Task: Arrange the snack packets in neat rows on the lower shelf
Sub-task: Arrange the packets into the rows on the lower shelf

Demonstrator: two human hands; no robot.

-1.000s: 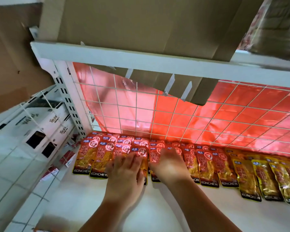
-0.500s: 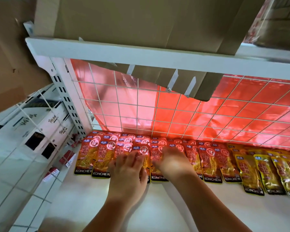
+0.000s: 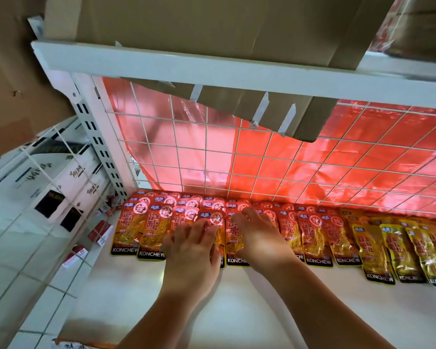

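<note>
Both flat, fingers spread, your left hand (image 3: 193, 250) and right hand (image 3: 261, 239) press the red snack packets (image 3: 156, 230) at the back of the lower shelf (image 3: 136, 311); nudge bottom edges level toward 12 o'clock.

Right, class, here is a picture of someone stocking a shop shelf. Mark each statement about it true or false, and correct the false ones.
1. Both hands touch red packets. True: the left hand and right hand lie on the red packets.
2. The yellow packets are at the left end of the row. False: the yellow packets are at the right end.
3. A wire grid stands behind the packets. True: the wire grid has red plastic behind it.
4. The shelf above is bare. False: a cardboard box sits on it.
5. Packets cover the lower shelf to its front edge. False: the front of the lower shelf is bare white.
</note>
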